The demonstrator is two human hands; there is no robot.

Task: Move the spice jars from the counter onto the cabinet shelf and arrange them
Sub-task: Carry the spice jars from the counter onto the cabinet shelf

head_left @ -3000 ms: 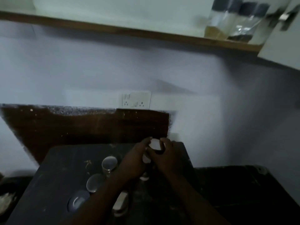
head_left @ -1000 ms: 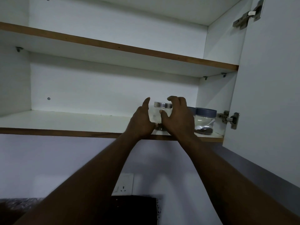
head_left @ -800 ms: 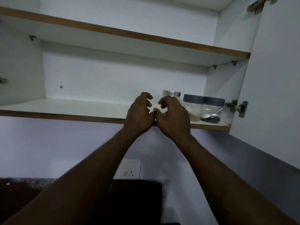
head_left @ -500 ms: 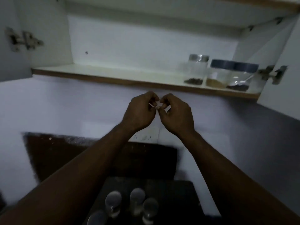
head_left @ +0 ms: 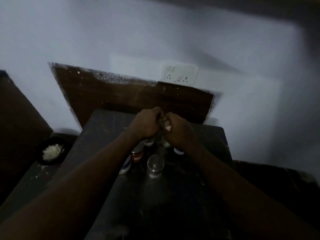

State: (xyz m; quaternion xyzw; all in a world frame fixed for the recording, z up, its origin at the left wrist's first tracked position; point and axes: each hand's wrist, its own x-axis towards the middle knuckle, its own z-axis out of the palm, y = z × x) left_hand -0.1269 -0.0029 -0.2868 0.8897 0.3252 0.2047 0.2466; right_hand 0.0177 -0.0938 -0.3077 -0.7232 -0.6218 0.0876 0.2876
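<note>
Several small spice jars stand clustered on the dark counter (head_left: 204,170). A clear jar with a silver lid (head_left: 155,162) is nearest me, with a jar of red contents (head_left: 137,155) to its left. More jars (head_left: 178,151) peek out from under my hands. My left hand (head_left: 146,125) and my right hand (head_left: 180,131) hover side by side just above the back of the cluster, fingers curled and almost touching. Something dark shows between the fingertips; whether they grip a jar is hidden. The cabinet shelf is out of view.
A black bowl of pale powder (head_left: 52,150) sits on the lower surface at the left. A brown board (head_left: 121,94) leans on the white wall behind the counter, with a wall socket (head_left: 180,74) above it.
My hands let go of a jar on the shelf, then dropped together to the counter. The view swung down from the open cabinet to the jar cluster.
</note>
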